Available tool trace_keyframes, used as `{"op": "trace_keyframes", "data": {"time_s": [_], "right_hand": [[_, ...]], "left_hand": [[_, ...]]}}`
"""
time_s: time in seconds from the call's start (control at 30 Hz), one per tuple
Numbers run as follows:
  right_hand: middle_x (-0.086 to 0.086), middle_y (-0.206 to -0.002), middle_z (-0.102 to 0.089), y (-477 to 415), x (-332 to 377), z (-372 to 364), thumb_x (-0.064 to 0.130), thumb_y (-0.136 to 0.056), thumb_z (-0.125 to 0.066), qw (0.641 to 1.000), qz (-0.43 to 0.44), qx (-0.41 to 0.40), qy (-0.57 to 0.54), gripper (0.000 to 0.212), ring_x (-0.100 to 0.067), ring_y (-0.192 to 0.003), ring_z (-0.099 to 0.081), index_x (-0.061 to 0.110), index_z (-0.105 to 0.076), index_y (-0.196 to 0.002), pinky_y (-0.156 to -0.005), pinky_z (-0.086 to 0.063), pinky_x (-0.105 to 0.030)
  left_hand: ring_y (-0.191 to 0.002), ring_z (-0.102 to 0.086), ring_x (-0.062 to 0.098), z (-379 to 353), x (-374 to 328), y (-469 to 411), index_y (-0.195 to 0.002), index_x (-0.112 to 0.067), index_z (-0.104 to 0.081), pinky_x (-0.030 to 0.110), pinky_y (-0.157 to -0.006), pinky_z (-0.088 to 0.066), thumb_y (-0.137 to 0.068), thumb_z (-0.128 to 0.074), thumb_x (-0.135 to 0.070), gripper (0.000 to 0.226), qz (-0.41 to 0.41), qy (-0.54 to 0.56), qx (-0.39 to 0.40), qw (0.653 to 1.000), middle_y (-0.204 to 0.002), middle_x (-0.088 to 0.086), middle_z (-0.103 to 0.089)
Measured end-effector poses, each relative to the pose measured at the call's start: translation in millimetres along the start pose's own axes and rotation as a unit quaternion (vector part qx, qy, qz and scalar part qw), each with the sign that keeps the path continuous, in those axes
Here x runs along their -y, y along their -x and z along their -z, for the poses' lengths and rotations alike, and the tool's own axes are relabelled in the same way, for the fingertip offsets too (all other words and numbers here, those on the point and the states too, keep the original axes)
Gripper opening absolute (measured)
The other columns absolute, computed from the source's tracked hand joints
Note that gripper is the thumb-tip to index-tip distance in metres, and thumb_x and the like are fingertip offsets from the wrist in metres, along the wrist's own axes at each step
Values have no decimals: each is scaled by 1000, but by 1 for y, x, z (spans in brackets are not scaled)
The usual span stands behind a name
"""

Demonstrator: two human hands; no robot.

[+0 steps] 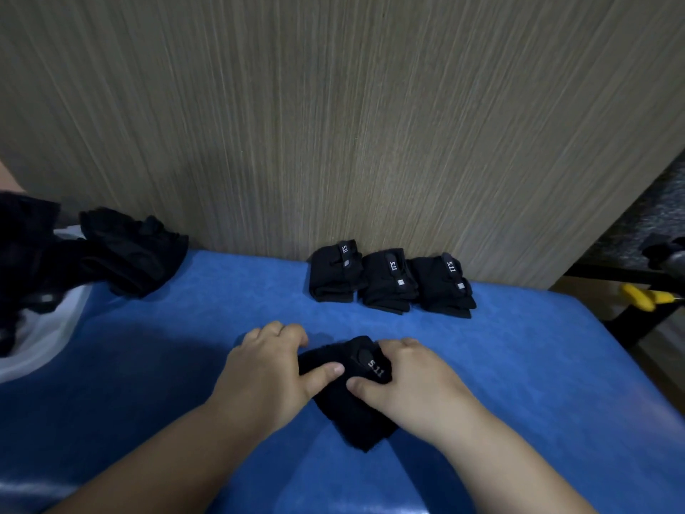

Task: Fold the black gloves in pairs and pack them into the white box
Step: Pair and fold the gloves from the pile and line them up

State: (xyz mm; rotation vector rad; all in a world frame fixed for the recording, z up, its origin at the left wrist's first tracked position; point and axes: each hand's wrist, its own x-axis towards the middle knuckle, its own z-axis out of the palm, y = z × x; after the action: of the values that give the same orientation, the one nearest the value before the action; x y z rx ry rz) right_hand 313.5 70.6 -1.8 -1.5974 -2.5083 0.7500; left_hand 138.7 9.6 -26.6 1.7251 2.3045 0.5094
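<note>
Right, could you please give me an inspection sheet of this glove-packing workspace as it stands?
Surface: blue table cover, flat, with some glare at the near edge.
Job's things: glove bundle in the middle under both hands; three folded pairs in a row against the wall; unfolded glove pile at the left, spilling over a white container.
Clutter: nothing seen.
Hands: left hand and right hand both grip the bundle, thumbs pressed on top, fingers curled at its edges.
Cables: nothing seen.
Surroundings: wood-grain wall behind; black frame and yellow-handled tool off to the right.
</note>
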Motion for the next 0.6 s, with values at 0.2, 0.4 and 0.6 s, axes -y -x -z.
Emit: {"op": "trace_keyframes", "data": {"time_s": [0.2,0.4,0.6], "right_hand": [[10,-98,-64,4,1,-1,58,-75,-65,998,-30,0,-48,39,-13,-96,-60,31,-58,-102,-78,-50,-28],[10,-90,-65,3,-6,-10,58,-76,-62,989,-32,-67,-131,36,-12,-90,-61,26,-58,-93,-76,-51,-32],[7,-85,-70,2,-10,-12,50,-76,-67,926,-46,-126,-354,30,-11,-84,-66,25,-61,-91,-82,-53,-40]], "left_hand": [[-74,-55,8,11,-4,9,-109,-28,-44,23,-64,-41,-81,-53,-66,48,26,33,37,998,-76,-6,-55],[-75,-60,0,10,-13,10,-133,-30,-36,23,-76,-49,-87,-61,-46,55,30,171,36,984,-75,-9,-67],[-99,-66,22,-5,-41,4,-133,-22,-35,45,-94,-51,-85,-70,-30,60,150,520,62,839,-109,3,-66]]}}
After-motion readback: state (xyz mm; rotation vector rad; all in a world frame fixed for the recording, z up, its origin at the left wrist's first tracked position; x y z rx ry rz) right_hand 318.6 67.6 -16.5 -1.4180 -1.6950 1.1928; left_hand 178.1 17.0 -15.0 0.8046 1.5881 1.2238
